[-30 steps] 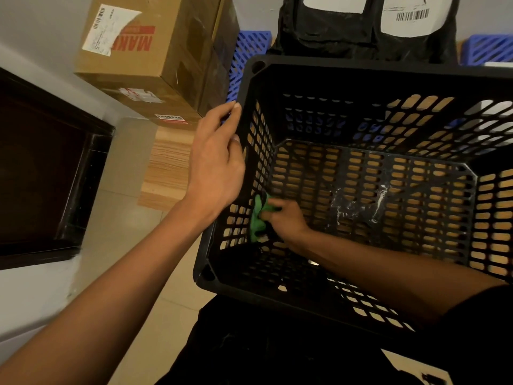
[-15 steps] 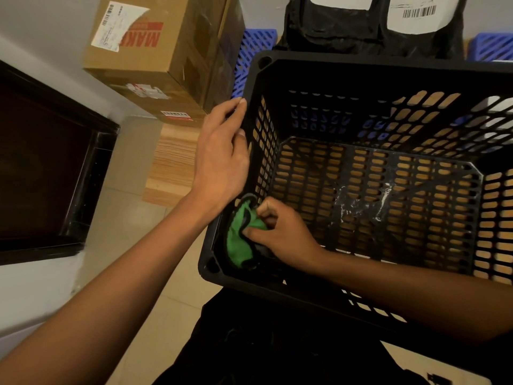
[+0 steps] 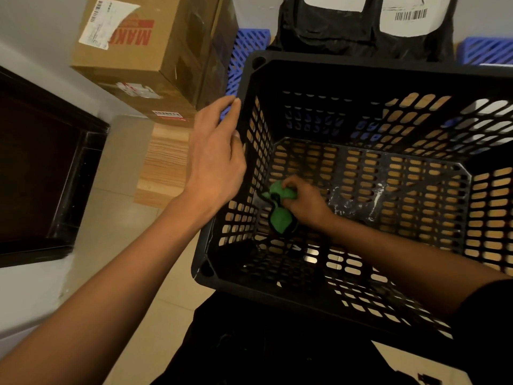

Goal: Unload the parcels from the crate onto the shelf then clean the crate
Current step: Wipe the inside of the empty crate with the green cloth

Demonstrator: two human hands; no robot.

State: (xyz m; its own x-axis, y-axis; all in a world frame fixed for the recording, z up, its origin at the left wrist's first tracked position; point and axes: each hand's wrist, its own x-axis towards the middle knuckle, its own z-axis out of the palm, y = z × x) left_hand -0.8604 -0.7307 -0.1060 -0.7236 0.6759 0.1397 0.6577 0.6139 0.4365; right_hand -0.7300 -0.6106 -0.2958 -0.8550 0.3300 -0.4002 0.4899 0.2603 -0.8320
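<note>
A black slotted crate (image 3: 388,73) stands in front of me with no parcels inside. White smears mark its floor near the middle. My right hand (image 3: 305,201) is down inside the crate at the left wall's foot, gripping a green cloth (image 3: 280,218) against the plastic. My left hand (image 3: 216,162) rests on the outside of the crate's left rim with its fingers laid straight along the edge. A brown cardboard parcel (image 3: 144,51) and black bagged parcels (image 3: 361,23) sit on the wooden shelf (image 3: 161,168) behind the crate.
Blue slotted crates (image 3: 247,51) stand behind the black one at the back left and back right (image 3: 485,50). A dark framed panel (image 3: 41,168) lies to the left on the pale tiled floor (image 3: 111,245). My dark clothing fills the bottom edge.
My right hand with the green cloth has shifted up and right along the base of the left wall. My left hand stays on the rim; the camera has moved slightly.
</note>
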